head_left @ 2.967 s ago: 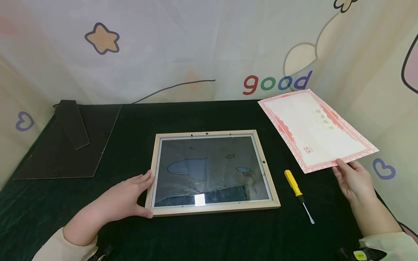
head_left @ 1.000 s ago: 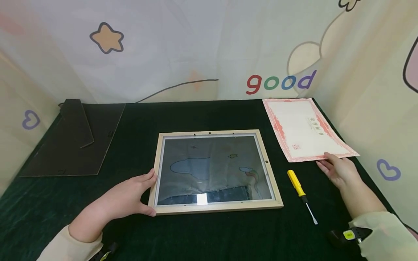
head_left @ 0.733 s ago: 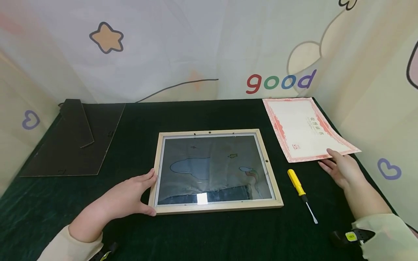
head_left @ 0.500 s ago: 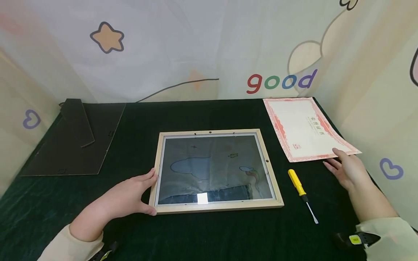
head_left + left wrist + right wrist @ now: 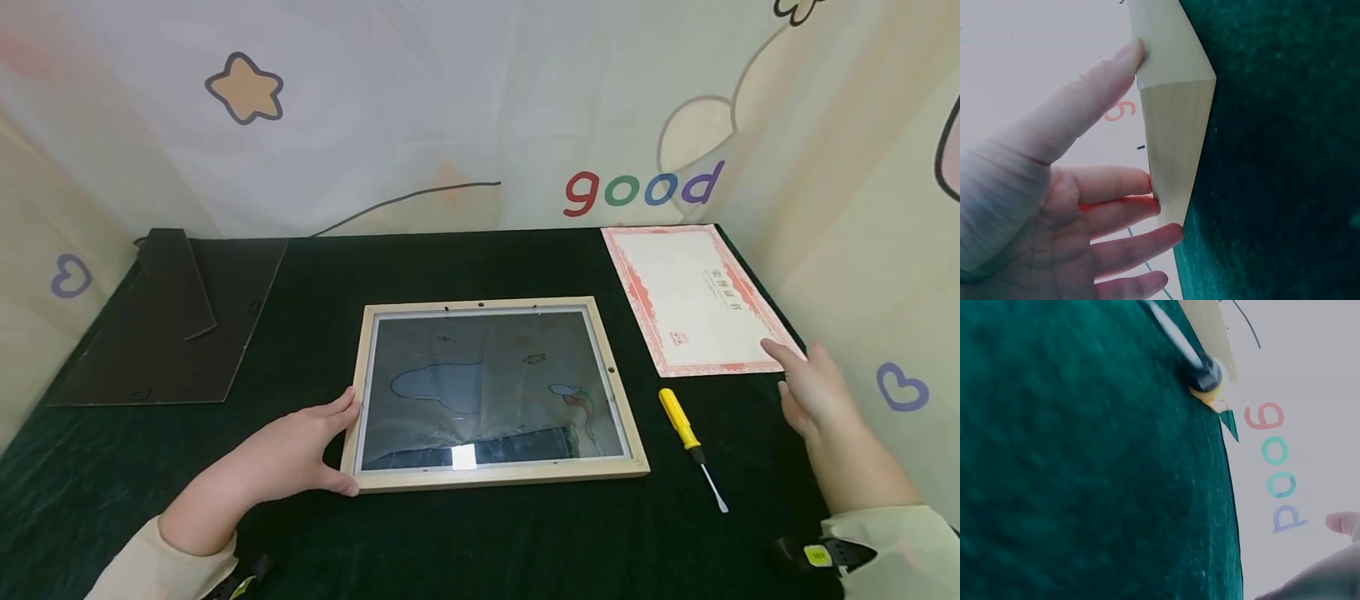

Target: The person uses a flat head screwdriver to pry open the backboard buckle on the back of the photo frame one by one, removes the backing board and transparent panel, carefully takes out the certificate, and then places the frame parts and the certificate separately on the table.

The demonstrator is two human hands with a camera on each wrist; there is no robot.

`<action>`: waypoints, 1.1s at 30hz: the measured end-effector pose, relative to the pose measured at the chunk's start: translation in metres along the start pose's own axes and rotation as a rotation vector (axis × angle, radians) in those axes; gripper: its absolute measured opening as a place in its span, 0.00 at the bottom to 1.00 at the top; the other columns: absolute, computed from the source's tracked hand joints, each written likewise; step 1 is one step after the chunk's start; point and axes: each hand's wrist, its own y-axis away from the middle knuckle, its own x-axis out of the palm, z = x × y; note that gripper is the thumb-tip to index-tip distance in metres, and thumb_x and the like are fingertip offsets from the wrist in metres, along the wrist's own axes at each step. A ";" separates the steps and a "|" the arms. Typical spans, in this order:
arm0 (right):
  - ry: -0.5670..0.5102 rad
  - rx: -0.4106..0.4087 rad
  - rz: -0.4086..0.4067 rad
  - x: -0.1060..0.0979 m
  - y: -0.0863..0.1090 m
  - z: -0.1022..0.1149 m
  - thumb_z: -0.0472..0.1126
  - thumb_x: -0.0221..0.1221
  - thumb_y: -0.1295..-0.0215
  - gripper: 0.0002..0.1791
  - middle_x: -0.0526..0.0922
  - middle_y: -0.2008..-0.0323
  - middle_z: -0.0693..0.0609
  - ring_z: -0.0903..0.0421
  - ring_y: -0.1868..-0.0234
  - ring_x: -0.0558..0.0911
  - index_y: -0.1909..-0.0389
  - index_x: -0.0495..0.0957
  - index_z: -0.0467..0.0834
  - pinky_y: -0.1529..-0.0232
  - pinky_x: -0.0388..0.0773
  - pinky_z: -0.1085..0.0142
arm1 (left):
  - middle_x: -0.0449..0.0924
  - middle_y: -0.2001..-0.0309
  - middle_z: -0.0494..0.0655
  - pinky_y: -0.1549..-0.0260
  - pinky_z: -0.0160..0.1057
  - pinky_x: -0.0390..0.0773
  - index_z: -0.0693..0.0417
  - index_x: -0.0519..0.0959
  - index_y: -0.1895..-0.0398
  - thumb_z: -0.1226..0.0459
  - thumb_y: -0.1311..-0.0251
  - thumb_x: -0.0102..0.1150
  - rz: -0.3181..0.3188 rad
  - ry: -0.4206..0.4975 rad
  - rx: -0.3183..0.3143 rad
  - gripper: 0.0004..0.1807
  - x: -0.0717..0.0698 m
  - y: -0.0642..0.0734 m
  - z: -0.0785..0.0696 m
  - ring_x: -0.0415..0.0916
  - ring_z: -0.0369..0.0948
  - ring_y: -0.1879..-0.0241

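A pale wooden picture frame [image 5: 495, 477] lies on the dark green cloth, a reflective pane inside it. My left hand [image 5: 292, 450] rests against its left side, thumb at the near corner. In the left wrist view, the fingers [image 5: 1122, 256] stretch straight along the wood. A certificate [image 5: 697, 292] with a pink patterned border lies flat at the back right. My right hand [image 5: 821, 396] is at its near right corner, the extended thumb overlapping the sheet and the other fingers partly hidden. Between frame and right hand lies a yellow-handled screwdriver [image 5: 678, 419], flat tip toward me.
At the left lies a black backing board [image 5: 105, 350] with a folding stand leg [image 5: 176, 283] on it. A printed curtain [image 5: 390, 108] closes off the back and both sides. Green cloth [image 5: 465, 542] shows in front of the frame.
My right hand has set the certificate down at the back right, let go of its near edge and drawn back to the right. The left hand stays at the frame.
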 end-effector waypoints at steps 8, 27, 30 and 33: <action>0.231 -0.172 0.283 0.026 0.009 0.002 0.56 0.48 0.32 0.48 0.20 0.29 0.48 0.47 0.30 0.43 0.29 0.25 0.43 0.34 0.40 0.53 | 0.51 0.30 0.59 0.44 0.54 0.66 0.63 0.58 0.32 0.46 0.61 0.73 -0.006 0.004 -0.004 0.56 0.001 0.002 -0.002 0.61 0.54 0.36; 0.936 -0.579 0.666 0.100 0.049 0.000 0.46 0.57 0.35 0.34 0.62 0.36 0.32 0.37 0.37 0.65 0.35 0.60 0.31 0.44 0.64 0.43 | 0.46 0.29 0.63 0.47 0.54 0.69 0.65 0.51 0.30 0.47 0.43 0.60 -0.049 0.448 0.051 0.48 0.009 0.008 0.011 0.57 0.58 0.35; 0.989 -0.599 0.660 0.101 0.052 0.000 0.44 0.58 0.36 0.32 0.63 0.37 0.32 0.37 0.38 0.66 0.36 0.63 0.31 0.46 0.67 0.46 | 0.48 0.30 0.65 0.46 0.52 0.69 0.68 0.48 0.30 0.51 0.36 0.53 -0.025 0.709 -0.001 0.43 0.007 0.008 0.014 0.58 0.58 0.36; 1.058 -0.620 0.656 0.105 0.053 0.001 0.42 0.59 0.37 0.31 0.61 0.36 0.33 0.38 0.39 0.67 0.37 0.64 0.32 0.47 0.69 0.48 | 0.48 0.31 0.67 0.44 0.51 0.68 0.70 0.47 0.31 0.53 0.32 0.47 -0.005 0.964 -0.072 0.39 0.003 0.008 0.017 0.56 0.58 0.35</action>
